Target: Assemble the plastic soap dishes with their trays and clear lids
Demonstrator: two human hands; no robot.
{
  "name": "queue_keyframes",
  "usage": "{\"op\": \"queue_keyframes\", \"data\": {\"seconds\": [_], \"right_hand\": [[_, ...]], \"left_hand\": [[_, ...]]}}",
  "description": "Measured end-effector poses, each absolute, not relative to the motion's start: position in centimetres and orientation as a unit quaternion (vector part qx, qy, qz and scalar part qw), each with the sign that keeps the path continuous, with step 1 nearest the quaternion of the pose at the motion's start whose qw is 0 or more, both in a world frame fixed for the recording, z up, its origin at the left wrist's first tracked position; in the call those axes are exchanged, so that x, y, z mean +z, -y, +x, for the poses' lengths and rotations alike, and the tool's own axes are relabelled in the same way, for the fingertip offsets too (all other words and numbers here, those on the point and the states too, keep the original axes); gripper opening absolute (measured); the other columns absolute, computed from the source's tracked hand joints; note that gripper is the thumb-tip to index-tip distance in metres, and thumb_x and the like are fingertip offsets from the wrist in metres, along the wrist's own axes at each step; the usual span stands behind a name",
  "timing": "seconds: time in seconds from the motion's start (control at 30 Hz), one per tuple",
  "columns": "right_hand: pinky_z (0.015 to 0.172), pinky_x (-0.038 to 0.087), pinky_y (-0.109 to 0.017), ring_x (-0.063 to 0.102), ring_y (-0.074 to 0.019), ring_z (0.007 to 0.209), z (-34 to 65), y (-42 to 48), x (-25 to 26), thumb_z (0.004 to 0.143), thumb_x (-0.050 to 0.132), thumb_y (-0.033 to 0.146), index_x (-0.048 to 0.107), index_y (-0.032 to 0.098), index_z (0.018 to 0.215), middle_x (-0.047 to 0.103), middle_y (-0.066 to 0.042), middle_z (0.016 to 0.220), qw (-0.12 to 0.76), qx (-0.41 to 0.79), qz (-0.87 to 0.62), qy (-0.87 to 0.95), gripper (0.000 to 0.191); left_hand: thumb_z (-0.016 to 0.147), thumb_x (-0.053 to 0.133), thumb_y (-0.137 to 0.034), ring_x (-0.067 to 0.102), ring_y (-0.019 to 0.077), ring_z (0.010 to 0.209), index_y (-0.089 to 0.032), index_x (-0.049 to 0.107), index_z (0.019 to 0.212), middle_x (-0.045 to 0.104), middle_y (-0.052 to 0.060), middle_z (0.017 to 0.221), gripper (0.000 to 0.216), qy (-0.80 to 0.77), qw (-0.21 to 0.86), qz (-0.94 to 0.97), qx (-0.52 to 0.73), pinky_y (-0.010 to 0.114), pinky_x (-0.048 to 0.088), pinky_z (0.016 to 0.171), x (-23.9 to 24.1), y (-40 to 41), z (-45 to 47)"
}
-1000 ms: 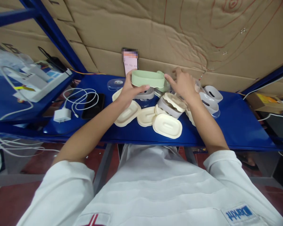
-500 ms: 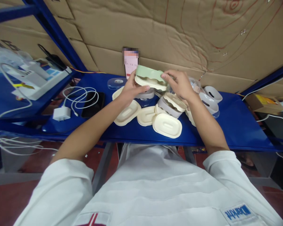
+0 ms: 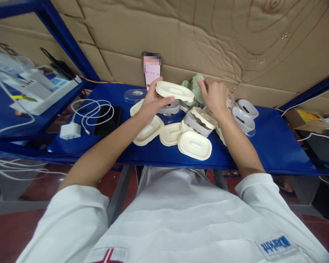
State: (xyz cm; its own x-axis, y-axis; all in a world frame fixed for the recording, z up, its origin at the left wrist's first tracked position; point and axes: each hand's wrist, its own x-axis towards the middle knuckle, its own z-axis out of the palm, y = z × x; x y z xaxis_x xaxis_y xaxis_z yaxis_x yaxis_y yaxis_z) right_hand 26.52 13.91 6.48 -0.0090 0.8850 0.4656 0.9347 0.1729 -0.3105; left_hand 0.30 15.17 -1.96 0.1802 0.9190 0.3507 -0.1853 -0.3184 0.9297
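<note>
My left hand [image 3: 150, 104] grips a cream oval tray [image 3: 174, 90] by its left end, holding it above the blue shelf [image 3: 276, 146]. My right hand [image 3: 215, 96] holds a pale green oval dish [image 3: 195, 84], tilted on edge behind the cream tray. Below both hands lies a heap of cream oval trays [image 3: 194, 145] and grey-white dishes [image 3: 197, 122].
A phone [image 3: 151, 70] leans against the cardboard back wall. A black phone [image 3: 107, 120], white charger [image 3: 70, 130] and cable lie at the left. White oval dishes [image 3: 246, 115] sit at the right. A power strip [image 3: 38, 91] rests on the left shelf.
The green dish and the cream tray, held together before, have come apart: my right hand drew the green dish away to the right and back, while my left hand kept the cream tray.
</note>
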Motion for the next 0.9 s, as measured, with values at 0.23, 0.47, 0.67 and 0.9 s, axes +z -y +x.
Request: {"op": "queue_keyframes", "data": {"seconds": [0.23, 0.47, 0.67, 0.9], "right_hand": [[0.121, 0.049, -0.056, 0.061, -0.0336, 0.145, 24.5, -10.4, 8.4, 0.099, 0.061, 0.079, 0.074, 0.036, 0.139, 0.072, -0.005, 0.147, 0.279, 0.116, -0.384, 0.873, 0.060], [0.125, 0.046, -0.050, 0.062, -0.0290, 0.142, 25.6, -11.3, 8.8, 0.109, 0.055, 0.057, 0.075, 0.034, 0.128, 0.069, -0.004, 0.151, 0.326, 0.026, -0.436, 0.839, 0.036], [0.112, 0.048, -0.054, 0.065, -0.0349, 0.126, 27.9, -14.5, 7.1, 0.110, 0.055, 0.053, 0.072, 0.023, 0.121, 0.073, -0.014, 0.132, 0.316, -0.070, -0.613, 0.720, 0.036], [0.120, 0.039, -0.059, 0.059, -0.0368, 0.138, 29.5, -15.6, 5.8, 0.111, 0.043, 0.068, 0.067, 0.020, 0.138, 0.066, -0.019, 0.151, 0.297, -0.022, -0.582, 0.757, 0.060]], "left_hand": [[0.074, 0.098, -0.060, 0.064, 0.0363, 0.133, -0.043, 0.041, 0.160, 0.061, 0.003, 0.148, 0.104, -0.270, 0.513, 0.612, 0.538, 0.055, 0.063, 0.102, -1.5, -14.6, 0.5], [0.075, 0.096, -0.062, 0.074, 0.0340, 0.122, -0.046, 0.047, 0.158, 0.053, 0.008, 0.163, 0.098, -0.268, 0.526, 0.598, 0.542, 0.051, 0.066, 0.097, -0.6, -14.0, 0.5], [0.083, 0.090, -0.052, 0.075, 0.0328, 0.117, -0.042, 0.050, 0.156, 0.061, 0.008, 0.150, 0.084, -0.280, 0.507, 0.606, 0.545, 0.053, 0.064, 0.097, -0.5, -13.5, 0.7], [0.091, 0.080, -0.058, 0.073, 0.0251, 0.102, -0.030, 0.067, 0.134, 0.064, 0.009, 0.143, 0.052, -0.296, 0.352, 0.718, 0.522, 0.042, 0.061, 0.088, 0.6, -11.9, 1.1]]}}
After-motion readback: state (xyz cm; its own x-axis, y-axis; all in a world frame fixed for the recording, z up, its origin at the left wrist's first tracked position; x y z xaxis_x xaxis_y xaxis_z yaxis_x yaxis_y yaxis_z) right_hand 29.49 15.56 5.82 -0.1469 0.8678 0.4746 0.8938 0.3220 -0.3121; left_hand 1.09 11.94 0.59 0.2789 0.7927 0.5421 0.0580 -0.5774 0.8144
